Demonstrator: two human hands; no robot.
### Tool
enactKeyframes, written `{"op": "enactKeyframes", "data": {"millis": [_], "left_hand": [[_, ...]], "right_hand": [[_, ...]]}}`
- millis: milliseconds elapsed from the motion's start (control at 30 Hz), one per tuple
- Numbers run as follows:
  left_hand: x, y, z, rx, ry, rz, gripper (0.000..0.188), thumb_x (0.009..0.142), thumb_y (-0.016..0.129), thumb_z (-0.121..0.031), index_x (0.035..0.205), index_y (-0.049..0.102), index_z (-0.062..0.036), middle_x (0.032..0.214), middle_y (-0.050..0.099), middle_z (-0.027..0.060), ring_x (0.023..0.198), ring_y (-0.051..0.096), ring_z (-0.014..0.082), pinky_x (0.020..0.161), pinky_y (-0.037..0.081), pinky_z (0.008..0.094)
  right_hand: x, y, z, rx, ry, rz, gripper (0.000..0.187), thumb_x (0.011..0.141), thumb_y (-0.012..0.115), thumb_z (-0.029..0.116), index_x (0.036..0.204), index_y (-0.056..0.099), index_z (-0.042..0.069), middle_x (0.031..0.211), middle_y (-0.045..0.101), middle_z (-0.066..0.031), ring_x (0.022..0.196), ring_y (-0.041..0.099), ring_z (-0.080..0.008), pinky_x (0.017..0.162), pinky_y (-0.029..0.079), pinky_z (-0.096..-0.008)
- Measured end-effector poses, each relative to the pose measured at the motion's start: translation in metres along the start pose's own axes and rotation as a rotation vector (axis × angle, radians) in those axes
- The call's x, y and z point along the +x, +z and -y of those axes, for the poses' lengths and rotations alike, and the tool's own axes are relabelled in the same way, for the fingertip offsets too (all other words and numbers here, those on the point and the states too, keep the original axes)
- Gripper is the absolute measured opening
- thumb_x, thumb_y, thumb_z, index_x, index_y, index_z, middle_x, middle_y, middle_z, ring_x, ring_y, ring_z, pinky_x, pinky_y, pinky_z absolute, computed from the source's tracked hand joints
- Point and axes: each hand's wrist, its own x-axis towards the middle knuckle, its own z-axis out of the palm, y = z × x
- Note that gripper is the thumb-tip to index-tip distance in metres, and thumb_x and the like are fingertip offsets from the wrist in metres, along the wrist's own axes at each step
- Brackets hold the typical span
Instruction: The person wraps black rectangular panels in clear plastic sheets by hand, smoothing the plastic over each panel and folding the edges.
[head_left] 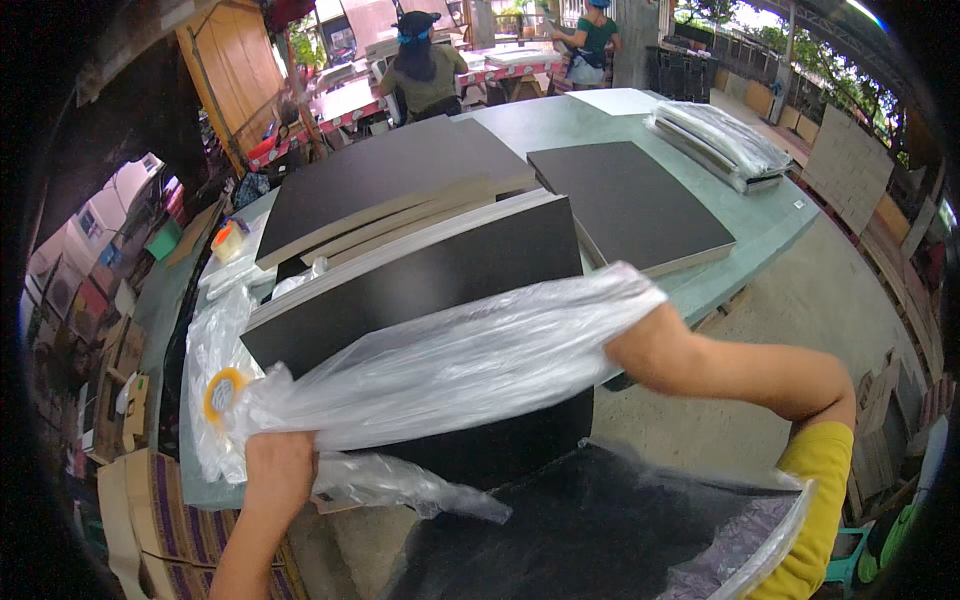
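My left hand [275,470] is closed on the bunched end of a long clear plastic bag [450,360], which stretches across the front of a dark board [430,270]. My right forearm [720,365] goes into the bag's other end, and the hand itself is hidden inside the plastic. A yellow tape roll [222,390] lies just above my left hand, among crumpled clear film. Below my arms lies another dark panel [600,530], partly wrapped in clear plastic.
More dark boards [625,200] are stacked on the grey-green table [770,225], with plastic-wrapped panels [720,140] at its far right. A second tape roll [228,240] sits at the left edge. Cardboard boxes [150,510] stand lower left. Two people [425,70] work at distant tables.
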Motion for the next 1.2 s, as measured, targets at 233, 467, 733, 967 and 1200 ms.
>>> {"op": "enactKeyframes", "data": {"millis": [233,467,733,967,1200], "left_hand": [[-0.061,0.042,-0.033,-0.507,0.222,0.931,0.026,0.073,0.057,-0.023,0.069,0.058,0.0026,0.07,0.059,0.018,0.069,0.059,0.0216,0.065,0.045,0.0363],[-0.072,0.039,0.05,-1.207,-0.861,-0.413,0.007,0.072,0.054,-0.006,0.075,0.049,-0.0016,0.06,0.047,0.0065,0.056,0.048,0.0161,0.058,0.041,0.0272],[-0.006,0.055,0.043,-0.3,-0.472,-0.756,0.029,0.074,0.043,0.004,0.102,0.048,0.0004,0.094,0.048,0.0168,0.089,0.048,0.0308,0.081,0.037,0.0324],[0.041,0.002,0.031,-0.61,-0.379,-0.541,0.043,0.077,0.041,0.003,0.119,0.042,-0.0042,0.105,0.047,0.0181,0.095,0.048,0.0313,0.083,0.037,0.034],[0.019,-0.003,0.022,-0.44,-0.375,-0.511,0.035,0.079,0.046,-0.001,0.113,0.05,-0.0066,0.102,0.047,0.0149,0.09,0.05,0.0273,0.077,0.04,0.033]], "right_hand": [[0.017,-0.055,-0.032,1.026,-0.075,-0.376,0.015,0.061,0.061,0.007,0.075,0.058,0.002,0.065,0.059,-0.011,0.057,0.057,-0.0212,0.054,0.045,-0.0308],[0.032,0.024,-0.007,0.859,0.169,-0.496,0.023,0.064,0.06,0.005,0.087,0.056,0.005,0.083,0.057,-0.0095,0.071,0.057,-0.0232,0.064,0.047,-0.0319],[0.06,0.007,-0.019,0.513,0.3,-0.934,0.046,0.058,0.057,-0.003,0.102,0.05,0.007,0.105,0.049,-0.0101,0.099,0.047,-0.0281,0.084,0.039,-0.0362],[0.062,-0.005,-0.04,0.724,0.396,-0.826,0.041,0.061,0.053,-0.007,0.099,0.054,0.007,0.103,0.049,-0.0099,0.093,0.051,-0.0301,0.078,0.043,-0.035],[0.033,-0.007,-0.03,0.622,0.43,-0.932,0.053,0.056,0.054,-0.012,0.102,0.059,0.015,0.1,0.051,-0.0083,0.091,0.052,-0.0238,0.076,0.045,-0.0328]]}}
